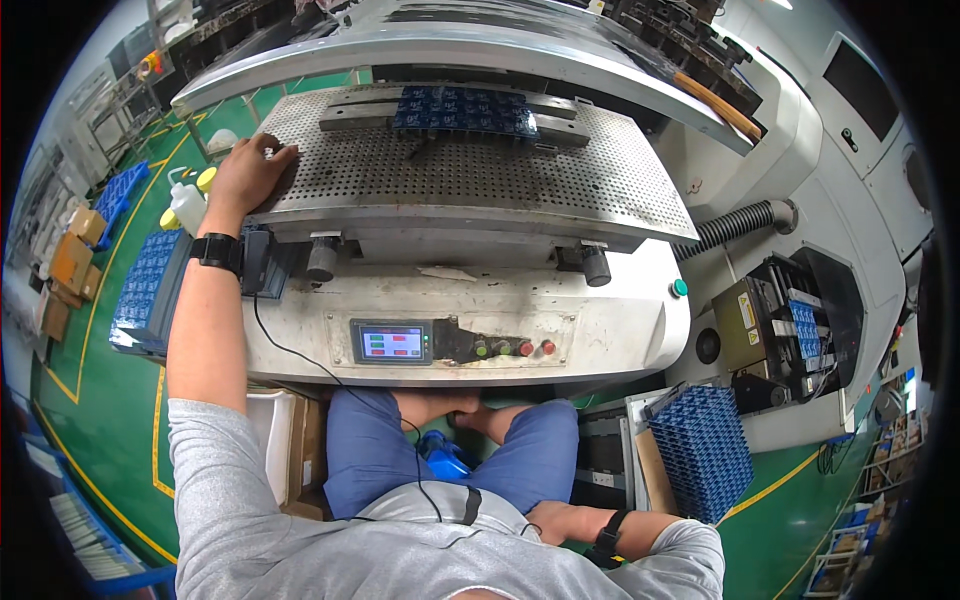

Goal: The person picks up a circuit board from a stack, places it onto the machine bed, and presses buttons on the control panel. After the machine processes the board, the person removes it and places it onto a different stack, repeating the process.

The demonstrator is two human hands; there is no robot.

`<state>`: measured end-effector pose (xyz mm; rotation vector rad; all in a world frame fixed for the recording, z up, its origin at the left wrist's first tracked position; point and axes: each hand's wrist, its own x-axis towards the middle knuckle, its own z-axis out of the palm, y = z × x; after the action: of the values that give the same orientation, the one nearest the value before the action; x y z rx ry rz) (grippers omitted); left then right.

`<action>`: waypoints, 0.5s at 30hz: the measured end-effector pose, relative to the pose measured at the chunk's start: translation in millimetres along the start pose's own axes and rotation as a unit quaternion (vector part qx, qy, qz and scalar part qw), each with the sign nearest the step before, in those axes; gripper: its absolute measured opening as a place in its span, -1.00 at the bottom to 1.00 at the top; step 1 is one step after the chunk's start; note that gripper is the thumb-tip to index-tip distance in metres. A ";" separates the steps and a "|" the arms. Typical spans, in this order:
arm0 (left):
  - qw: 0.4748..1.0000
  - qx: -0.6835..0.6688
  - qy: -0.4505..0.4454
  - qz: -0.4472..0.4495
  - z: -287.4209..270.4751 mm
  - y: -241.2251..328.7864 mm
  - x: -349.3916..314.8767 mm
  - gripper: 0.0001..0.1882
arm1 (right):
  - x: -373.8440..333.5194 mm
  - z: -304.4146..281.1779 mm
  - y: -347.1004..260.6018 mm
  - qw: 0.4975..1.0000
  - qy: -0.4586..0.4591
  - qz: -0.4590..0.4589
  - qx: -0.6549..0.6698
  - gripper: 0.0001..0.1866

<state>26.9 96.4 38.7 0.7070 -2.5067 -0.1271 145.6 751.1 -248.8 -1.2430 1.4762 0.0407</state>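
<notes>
Currently: left hand laid on perforated plate

The left hand (248, 172) is laid flat, fingers loosely together, on the corner of a perforated steel plate (470, 175). A blue moulded tray (462, 110) is seen beyond it to the right. White bottles with yellow caps (187, 203) stand just left. The right hand (552, 520) is tucked at the hip, its fingers hidden.

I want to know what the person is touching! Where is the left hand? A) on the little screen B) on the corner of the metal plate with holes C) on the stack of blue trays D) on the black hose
B: the left hand rests on the near-left corner of the perforated metal plate.
</notes>
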 end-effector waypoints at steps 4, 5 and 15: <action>1.000 0.006 -0.005 -0.002 -3.2 2.2 -2.0 -0.45 | 1.6 1.3 1.8 1.000 0.004 0.018 0.006 -0.46; 1.000 0.006 -0.005 0.000 -3.3 2.3 -1.6 -0.45 | 1.9 1.8 2.4 1.000 0.006 0.017 0.003 -0.45; 1.000 -0.002 0.008 0.012 -0.4 -0.7 -1.4 -0.47 | 2.2 4.0 4.8 1.000 0.004 -0.002 0.003 -0.47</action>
<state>28.4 96.5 38.3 0.6739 -2.4987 -0.1178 145.6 754.3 -254.6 -1.2431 1.4793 0.0279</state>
